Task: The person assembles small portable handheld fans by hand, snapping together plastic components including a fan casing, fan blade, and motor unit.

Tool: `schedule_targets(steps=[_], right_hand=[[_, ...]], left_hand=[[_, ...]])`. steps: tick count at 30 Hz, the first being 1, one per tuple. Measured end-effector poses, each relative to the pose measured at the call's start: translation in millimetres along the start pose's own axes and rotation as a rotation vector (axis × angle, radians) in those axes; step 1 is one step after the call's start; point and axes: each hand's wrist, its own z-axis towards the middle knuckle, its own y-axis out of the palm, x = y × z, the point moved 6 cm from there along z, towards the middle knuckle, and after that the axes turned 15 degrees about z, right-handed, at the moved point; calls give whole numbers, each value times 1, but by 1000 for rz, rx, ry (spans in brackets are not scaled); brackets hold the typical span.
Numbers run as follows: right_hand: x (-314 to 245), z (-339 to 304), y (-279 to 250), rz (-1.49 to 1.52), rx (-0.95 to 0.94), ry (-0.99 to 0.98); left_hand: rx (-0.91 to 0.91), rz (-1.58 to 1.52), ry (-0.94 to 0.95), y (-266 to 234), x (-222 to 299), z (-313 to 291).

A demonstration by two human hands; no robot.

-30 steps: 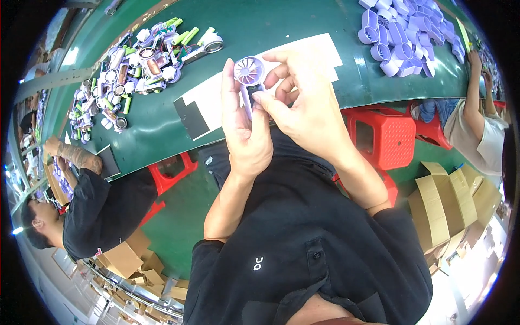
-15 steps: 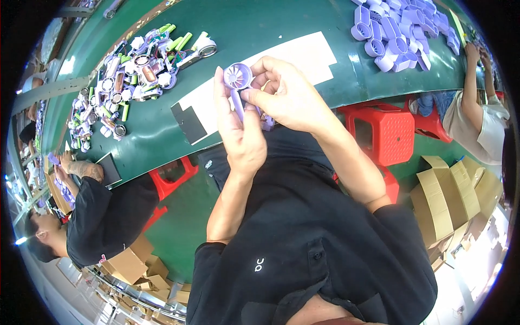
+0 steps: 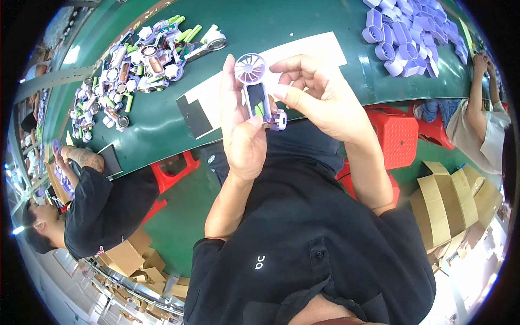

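My left hand (image 3: 242,138) is closed around a small purple handheld fan body (image 3: 251,69), its round spoked grille upward. Its handle is uncovered, showing a black piece and a bright green cell inside. A short purple part (image 3: 279,120) sticks out beside the lower handle; whether it is attached, I cannot tell. To the right of the fan is my right hand (image 3: 330,97), its thumb and fingers apart and curved, holding nothing I can see. Under both hands lies a white sheet (image 3: 319,49) on the green table, with a black patch (image 3: 195,116) at its left end.
A heap of fan assemblies (image 3: 146,59) with green cells lies at the left of the table. Purple empty housings (image 3: 406,38) are piled at the far right. Red stools (image 3: 395,130), cardboard boxes (image 3: 444,195) and a seated co-worker (image 3: 108,206) are nearby.
My right hand has drawn away to the right from the fan body. The fan has turned, and its handle now shows the black and green inside.
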Motion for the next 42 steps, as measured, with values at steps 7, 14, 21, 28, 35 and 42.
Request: schedule_targets(steps=[7, 14, 21, 28, 35, 42], right_hand=[[-20, -8, 6, -145, 145, -251], [-48, -16, 26, -544, 108, -626], [-46, -21, 27, -600, 123, -526], [-29, -22, 34, -571, 160, -504], [-41, -27, 51, -638, 220, -490], [-35, -34, 64, -715, 101, -532]], left_hand=[[-13, 107, -60, 1, -2, -3], [6, -19, -94, 2, -1, -1], [-12, 13, -63, -2, -6, -6], [44, 298, 128, 4, -7, -7], [149, 481, 309, 9, 2, -7], [400, 658, 316, -1, -6, -15]])
